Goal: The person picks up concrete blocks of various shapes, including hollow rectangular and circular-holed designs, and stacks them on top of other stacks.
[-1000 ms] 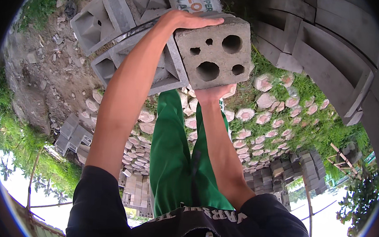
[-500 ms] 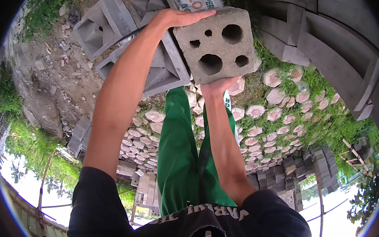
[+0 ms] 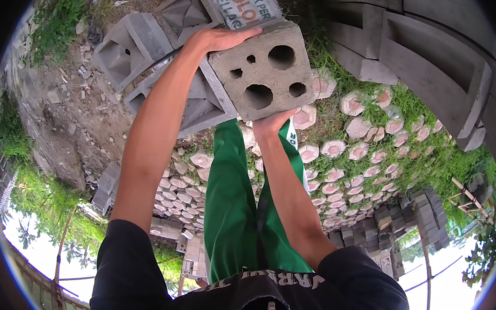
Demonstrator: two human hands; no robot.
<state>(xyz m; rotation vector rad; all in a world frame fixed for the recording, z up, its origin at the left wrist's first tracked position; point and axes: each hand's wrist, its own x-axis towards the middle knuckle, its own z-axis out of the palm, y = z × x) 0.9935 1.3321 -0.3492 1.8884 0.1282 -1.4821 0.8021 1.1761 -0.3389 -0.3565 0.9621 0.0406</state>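
A grey concrete block (image 3: 247,71) with several round and ragged holes in its face is held between my two hands, tilted a little. My left hand (image 3: 220,38) lies along its upper left edge, fingers stretched over the top. From below, my right hand (image 3: 274,122) grips the bottom edge, most of its fingers hidden by the block. Just left of the block, partly behind my left forearm, is a hollow grey concrete block with slanted inner faces (image 3: 209,98). Two similar hollow blocks lie near it, one at the far left (image 3: 130,48) and one farther back (image 3: 191,12).
A printed white sack (image 3: 246,4) lies beyond the held block. Large grey concrete pieces (image 3: 430,58) stand at the far right. Hexagonal pavers (image 3: 352,127) with grass between them cover the ground to the right; bare rubbly soil (image 3: 63,109) lies left. Stacked grey blocks (image 3: 380,225) stand at lower right.
The held concrete block and both hands have shifted left and slightly nearer to me. More of the white sack shows behind it. Both hands keep their hold.
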